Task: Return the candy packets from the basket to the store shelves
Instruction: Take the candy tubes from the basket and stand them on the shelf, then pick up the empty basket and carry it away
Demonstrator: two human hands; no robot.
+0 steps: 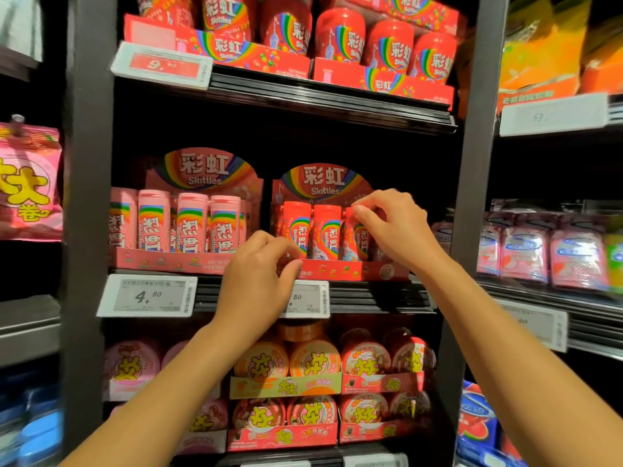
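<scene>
the right hand [392,227] has its fingertips [360,208] curled in a pinch on the cap end of a red candy tube [357,235], the rightmost of three standing in the red display tray [350,269] on the middle shelf. the thumb lies out of sight behind the fingers, so how firmly it grips is hard to say, but the fingers bend round the top of the tube and touch it. the tube stands upright, long axis vertical, tilted slightly, directly under those fingertips; the coming move looks like a downward seat or a small straightening, and the right hand is plainly the nearer one for it.

the left hand [261,267] sits lower, fingers bunched and curled at the tray's front left lip, just below the leftmost red tube [296,227]. whether it pinches the lip or a small packet cannot be told; nothing shows clearly between the fingers.

beside the red tray, to the left, stands a pink tray of paler tubes [188,224]. the basket is not in view. a price tag [148,294] hangs on the shelf edge below.
</scene>
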